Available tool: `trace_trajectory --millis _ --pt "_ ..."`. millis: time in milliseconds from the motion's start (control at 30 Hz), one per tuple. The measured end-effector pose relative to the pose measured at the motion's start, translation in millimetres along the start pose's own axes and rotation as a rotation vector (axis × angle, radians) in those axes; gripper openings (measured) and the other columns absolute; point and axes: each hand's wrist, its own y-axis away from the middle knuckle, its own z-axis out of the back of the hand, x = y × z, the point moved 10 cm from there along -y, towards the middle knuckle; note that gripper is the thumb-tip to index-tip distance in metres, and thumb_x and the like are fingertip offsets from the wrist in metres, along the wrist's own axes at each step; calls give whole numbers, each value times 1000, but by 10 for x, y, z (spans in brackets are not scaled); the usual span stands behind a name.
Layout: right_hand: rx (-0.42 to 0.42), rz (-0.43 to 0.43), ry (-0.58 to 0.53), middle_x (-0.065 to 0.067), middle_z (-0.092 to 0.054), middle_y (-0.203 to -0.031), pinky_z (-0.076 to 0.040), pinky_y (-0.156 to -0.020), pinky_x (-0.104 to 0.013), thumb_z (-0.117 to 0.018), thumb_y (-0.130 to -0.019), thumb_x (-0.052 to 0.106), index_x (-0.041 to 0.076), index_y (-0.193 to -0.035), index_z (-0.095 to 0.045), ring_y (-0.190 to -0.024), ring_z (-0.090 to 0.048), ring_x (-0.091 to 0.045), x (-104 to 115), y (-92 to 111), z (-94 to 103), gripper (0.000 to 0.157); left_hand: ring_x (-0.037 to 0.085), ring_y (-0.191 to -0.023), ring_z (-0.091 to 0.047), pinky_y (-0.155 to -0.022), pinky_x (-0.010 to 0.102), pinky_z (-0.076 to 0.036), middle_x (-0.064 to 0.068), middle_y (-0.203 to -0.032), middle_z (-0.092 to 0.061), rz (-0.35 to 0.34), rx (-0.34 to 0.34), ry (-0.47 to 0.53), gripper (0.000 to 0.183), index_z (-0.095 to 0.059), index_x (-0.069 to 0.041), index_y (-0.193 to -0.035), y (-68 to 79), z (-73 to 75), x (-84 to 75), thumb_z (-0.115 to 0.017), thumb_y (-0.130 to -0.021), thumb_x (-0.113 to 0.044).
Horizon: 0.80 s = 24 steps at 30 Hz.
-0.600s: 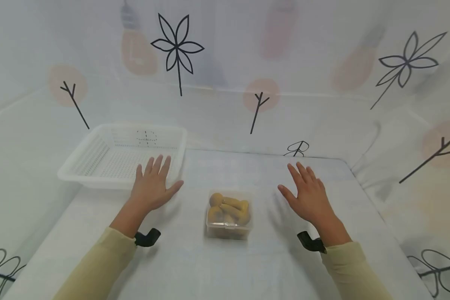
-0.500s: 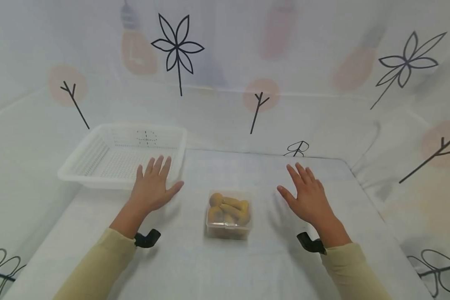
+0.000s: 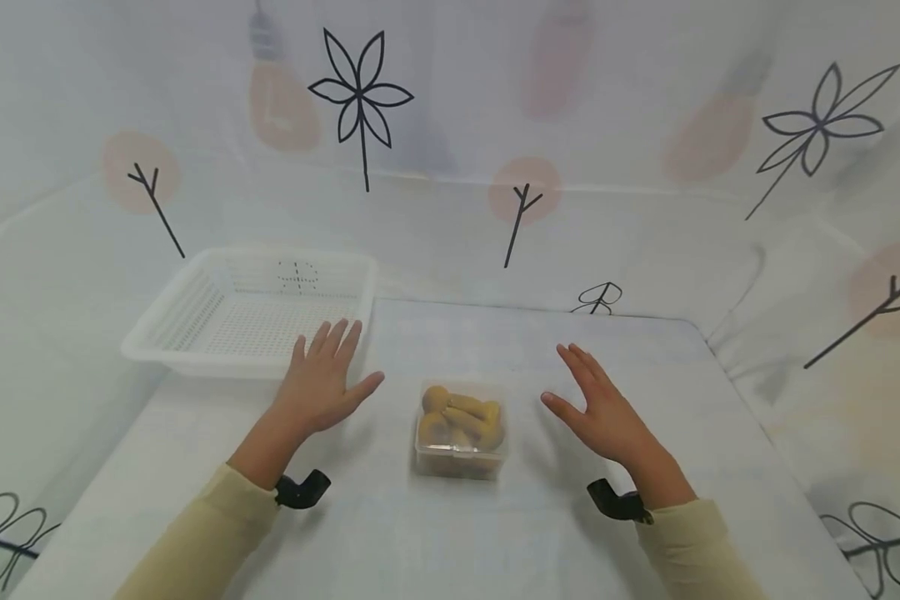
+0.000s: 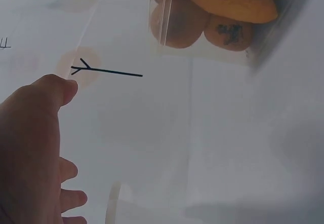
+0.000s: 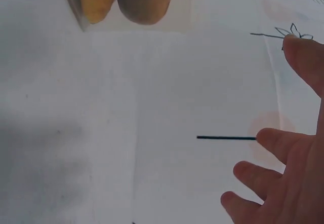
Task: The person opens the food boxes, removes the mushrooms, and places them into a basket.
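Observation:
A clear plastic box (image 3: 461, 463) sits on the white-covered table between my hands. Inside are several yellow-orange pieces (image 3: 471, 415), some round and some long; their exact kind is not plain. One piece (image 4: 228, 33) bears a dark mark in the left wrist view. To the left of the box, my left hand (image 3: 317, 390) has its fingers straight and spread, apart from the box, and overlaps the basket's front right corner from above. My right hand (image 3: 606, 410), fingers extended and thumb toward the box, hovers to its right. Neither hand holds anything.
A white perforated plastic basket (image 3: 210, 363) stands at the back left of the table (image 3: 450, 550). White cloth (image 3: 435, 225) printed with flowers and twigs hangs behind and at the sides. A black wrist-worn device (image 3: 304, 490) sits at each cuff.
Both hands have shifted slightly toward the box and a little nearer to me. My right hand has turned so its fingers look closer together. The box has not moved.

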Motion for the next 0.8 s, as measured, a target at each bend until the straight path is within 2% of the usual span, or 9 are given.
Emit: trace_trajectory --millis 267,800 --pt "44 47 -78 -7 -17 -163 -30 -107 -67 -50 -94 58 29 -156 -16 -145 -25 -40 2 63 -238 76 37 -149 -14 -117 64 -11 14 -161 -22 -63 -13 14 87 -16 -13 -156 42 -20 -205 -38 -92 -68" --pt "111 82 -209 0 -22 -161 -30 -110 -63 -57 -89 59 39 -154 -15 -146 -27 -33 61 157 -563 79 34 -149 -18 -118 62 -14 12 -160 -26 -139 -31 46 86 -19 -14 -156 98 -125 -449 -38 -92 -69"
